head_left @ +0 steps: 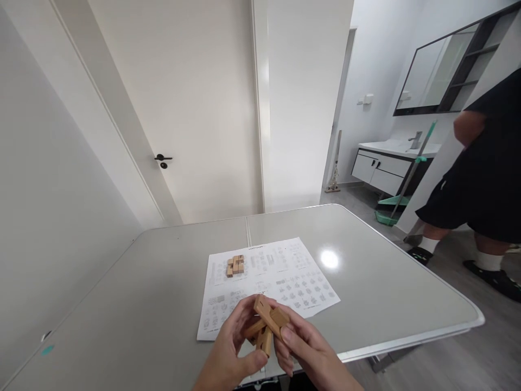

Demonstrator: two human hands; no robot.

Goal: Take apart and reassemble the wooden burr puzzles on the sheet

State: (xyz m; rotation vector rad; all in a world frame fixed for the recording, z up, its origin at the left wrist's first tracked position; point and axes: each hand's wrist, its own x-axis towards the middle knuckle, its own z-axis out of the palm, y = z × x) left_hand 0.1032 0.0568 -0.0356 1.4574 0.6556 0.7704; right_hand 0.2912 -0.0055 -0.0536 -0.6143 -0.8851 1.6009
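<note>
Several notched wooden puzzle pieces (pixel 266 315) cross one another between my two hands, above the table's near edge. My left hand (pixel 238 339) is closed round the lower left pieces, its thumb against the end of one that points down toward me. From the right, my right hand (pixel 303 342) grips the upper piece and a blocky one beside it, thumb on top. The fingers hide part of how the pieces fit together. Beyond the hands, a small cluster of wooden pieces (pixel 235 266) lies on a printed sheet (pixel 260 285) with rows of small diagrams.
A grey folding table (pixel 163 293) with a metal rim spreads under the sheet. Behind it is a white door (pixel 203 108). At the right, a person in dark clothes (pixel 480 174) stands near a sink cabinet (pixel 382 168), with a green dustpan (pixel 386 218) on the floor.
</note>
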